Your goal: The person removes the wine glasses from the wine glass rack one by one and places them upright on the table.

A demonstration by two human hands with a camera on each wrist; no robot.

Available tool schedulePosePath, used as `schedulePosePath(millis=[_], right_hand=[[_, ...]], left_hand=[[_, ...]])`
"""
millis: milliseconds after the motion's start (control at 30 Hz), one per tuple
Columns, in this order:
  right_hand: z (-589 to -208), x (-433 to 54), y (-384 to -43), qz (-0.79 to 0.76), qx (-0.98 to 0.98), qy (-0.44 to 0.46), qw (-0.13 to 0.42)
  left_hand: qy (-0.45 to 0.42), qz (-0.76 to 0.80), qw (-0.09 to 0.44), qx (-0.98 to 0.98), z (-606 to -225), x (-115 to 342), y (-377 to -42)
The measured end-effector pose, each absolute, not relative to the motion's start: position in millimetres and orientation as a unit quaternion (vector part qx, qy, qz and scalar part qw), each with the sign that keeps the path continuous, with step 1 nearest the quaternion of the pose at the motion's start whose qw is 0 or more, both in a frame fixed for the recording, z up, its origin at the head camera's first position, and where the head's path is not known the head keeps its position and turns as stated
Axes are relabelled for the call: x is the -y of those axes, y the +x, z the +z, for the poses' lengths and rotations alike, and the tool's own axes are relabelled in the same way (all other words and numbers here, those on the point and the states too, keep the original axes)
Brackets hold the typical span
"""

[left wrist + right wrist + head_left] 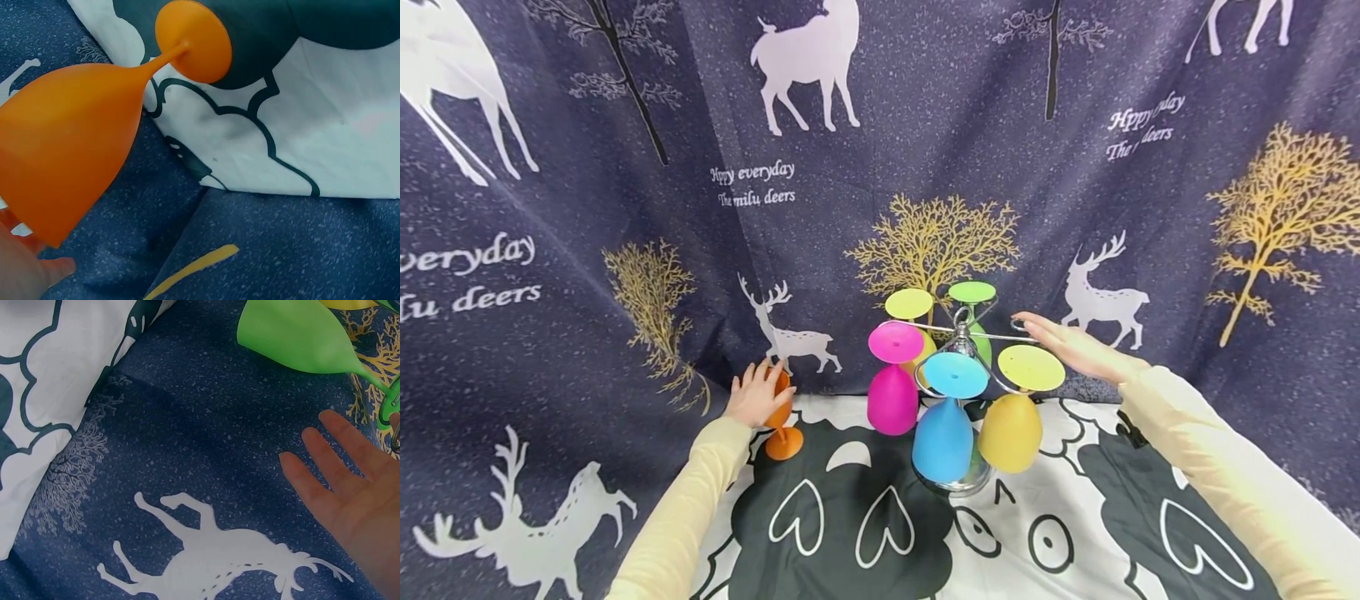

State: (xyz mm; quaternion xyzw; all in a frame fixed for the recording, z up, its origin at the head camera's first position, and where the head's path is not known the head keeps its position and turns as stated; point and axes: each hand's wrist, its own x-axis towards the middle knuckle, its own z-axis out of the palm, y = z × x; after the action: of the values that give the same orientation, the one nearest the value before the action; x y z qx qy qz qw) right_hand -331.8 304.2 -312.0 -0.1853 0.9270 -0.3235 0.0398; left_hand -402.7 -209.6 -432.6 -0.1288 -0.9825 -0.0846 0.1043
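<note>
An orange plastic goblet (784, 443) stands upright on the patterned cloth at the left. My left hand (756, 397) is at its bowl, fingers spread around the rim; in the left wrist view the goblet (75, 125) hides part of the fingers. To the right stands a metal goblet rack (962, 331) with bare looped arms between hanging goblets. My right hand (1070, 343) reaches to the end loop of its right arm, fingers straight; whether it touches the loop is unclear. Upside down hang a magenta goblet (892, 400), a blue goblet (943, 442), a yellow goblet (1011, 433) and a green goblet (300, 337).
Another yellow goblet (910, 304) hangs at the rack's back left. The rack's round metal base (973, 483) rests on a black-and-white cartoon cloth (1037, 575). Behind is a dark blue curtain (865, 167) printed with deer and trees.
</note>
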Motion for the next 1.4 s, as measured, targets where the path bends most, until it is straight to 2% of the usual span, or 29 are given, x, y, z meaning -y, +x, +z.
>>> schedulePosePath(millis=[400, 700, 933, 1167, 1400], right_hand=[[-309.5, -303.7, -329.8, -0.323, -0.927, -0.188, 0.043], [-308.9, -305.7, -328.8, -0.313, -0.928, -0.199, 0.038], [-309.6, -306.7, -331.6, -0.295, -0.932, -0.209, 0.03], [-308.9, -307.0, -331.0, -0.3, -0.93, -0.21, 0.034], [-307.9, -305.5, -330.9, -0.3, -0.93, -0.212, 0.035]], left_hand=[[-0.176, -0.076, 0.167, 0.967, -405.8, 206.0, -393.4], [-0.235, -0.075, 0.244, 0.938, -379.9, 181.2, -381.0], [-0.249, -0.091, 0.266, 0.927, -360.9, 165.9, -371.0], [-0.3, -0.088, 0.346, 0.885, -337.6, 145.4, -365.6], [-0.328, -0.075, 0.365, 0.868, -315.0, 122.6, -359.4]])
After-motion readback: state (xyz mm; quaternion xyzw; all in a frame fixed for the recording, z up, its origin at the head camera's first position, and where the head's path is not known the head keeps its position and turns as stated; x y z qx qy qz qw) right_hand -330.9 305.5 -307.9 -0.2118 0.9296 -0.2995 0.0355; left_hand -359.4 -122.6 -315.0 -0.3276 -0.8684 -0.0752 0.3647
